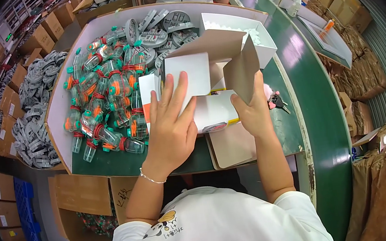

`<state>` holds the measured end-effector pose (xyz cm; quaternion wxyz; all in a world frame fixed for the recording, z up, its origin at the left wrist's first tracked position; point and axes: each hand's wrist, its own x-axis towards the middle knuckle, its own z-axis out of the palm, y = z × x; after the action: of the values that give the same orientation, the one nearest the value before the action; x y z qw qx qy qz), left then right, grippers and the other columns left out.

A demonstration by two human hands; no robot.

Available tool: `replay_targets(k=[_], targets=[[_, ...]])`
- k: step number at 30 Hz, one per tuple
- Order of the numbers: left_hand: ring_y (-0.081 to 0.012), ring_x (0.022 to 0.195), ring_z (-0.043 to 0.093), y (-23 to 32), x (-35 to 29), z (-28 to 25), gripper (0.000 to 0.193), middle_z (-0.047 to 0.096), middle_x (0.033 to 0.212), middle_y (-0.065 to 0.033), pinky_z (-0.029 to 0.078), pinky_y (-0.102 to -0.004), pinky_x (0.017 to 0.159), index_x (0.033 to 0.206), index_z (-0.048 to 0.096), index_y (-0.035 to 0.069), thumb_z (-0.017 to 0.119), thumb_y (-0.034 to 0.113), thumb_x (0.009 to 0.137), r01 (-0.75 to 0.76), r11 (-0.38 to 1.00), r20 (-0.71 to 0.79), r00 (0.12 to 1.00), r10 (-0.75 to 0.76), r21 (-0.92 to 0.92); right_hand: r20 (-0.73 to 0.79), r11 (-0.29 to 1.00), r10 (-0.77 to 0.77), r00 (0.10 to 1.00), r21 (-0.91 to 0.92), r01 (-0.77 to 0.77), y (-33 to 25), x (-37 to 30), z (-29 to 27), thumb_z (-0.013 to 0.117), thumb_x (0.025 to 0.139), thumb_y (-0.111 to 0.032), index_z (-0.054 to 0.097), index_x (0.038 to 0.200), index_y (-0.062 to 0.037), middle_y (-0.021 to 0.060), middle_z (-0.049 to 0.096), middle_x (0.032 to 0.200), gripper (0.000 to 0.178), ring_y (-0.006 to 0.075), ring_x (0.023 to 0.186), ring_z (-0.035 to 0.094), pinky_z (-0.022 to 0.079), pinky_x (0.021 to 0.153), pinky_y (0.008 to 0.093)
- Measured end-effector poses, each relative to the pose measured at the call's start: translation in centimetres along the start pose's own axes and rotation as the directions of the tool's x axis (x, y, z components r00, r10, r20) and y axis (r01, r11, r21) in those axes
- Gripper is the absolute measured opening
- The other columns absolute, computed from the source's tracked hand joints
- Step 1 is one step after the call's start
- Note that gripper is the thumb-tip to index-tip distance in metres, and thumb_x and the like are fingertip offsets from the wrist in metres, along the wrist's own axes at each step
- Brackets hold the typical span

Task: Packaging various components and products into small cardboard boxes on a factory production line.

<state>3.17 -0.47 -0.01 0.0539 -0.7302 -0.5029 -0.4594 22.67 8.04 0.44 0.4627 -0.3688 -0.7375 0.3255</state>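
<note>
Green worktop (278,131), crowded: left hand (171,123) lies fingers slightly spread on a white carton (218,110), right hand (252,108) grips its raised flap (242,73) between thumb and fingers. Carton, twelve o'clock from the torso (220,228), looks part-done, unclosed; bottles (118,84) at its nine, grey discs (153,37) at eleven, lie loose.

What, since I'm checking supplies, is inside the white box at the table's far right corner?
Small white pieces show. The brown flaps cover part of the box, and anything beneath the top pieces cannot be seen.
</note>
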Motion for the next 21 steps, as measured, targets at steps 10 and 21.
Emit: replay_targets(k=[10, 21], targets=[[-0.0311, 0.139, 0.036, -4.9, 1.7, -4.4, 0.05, 0.041, 0.149, -0.0167, 0.032, -0.0464, 0.108, 0.135, 0.053, 0.009, 0.057, 0.006, 0.086, 0.236, 0.9, 0.291, 0.948, -0.131, -0.366, 0.111, 0.97, -0.223, 0.968, -0.077, 0.233, 1.6, 0.5, -0.4, 0.048, 0.093, 0.002, 0.014, 0.153, -0.0045, 0.0168, 0.03, 0.151, 0.069, 0.0302, 0.141, 0.03, 0.025, 0.113, 0.0374], [-0.0257, 0.138, 0.033, -7.6, 3.8, -1.9, 0.079, 0.031, 0.152, -0.0138, 0.033, -0.0356, 0.106, 0.149, 0.031, 0.008, 0.068, 0.013, 0.079, 0.231, 0.861, 0.114, 0.973, -0.2, -0.453, 0.214, 0.734, 0.118, 0.97, 0.639, -0.23, 2.9, 4.5, 0.5, 0.053, 0.099, -0.023, 0.011, 0.153, -0.0066, 0.0157, 0.024, 0.154, 0.07, 0.0226, 0.14, 0.028, 0.027, 0.113, 0.0343]])
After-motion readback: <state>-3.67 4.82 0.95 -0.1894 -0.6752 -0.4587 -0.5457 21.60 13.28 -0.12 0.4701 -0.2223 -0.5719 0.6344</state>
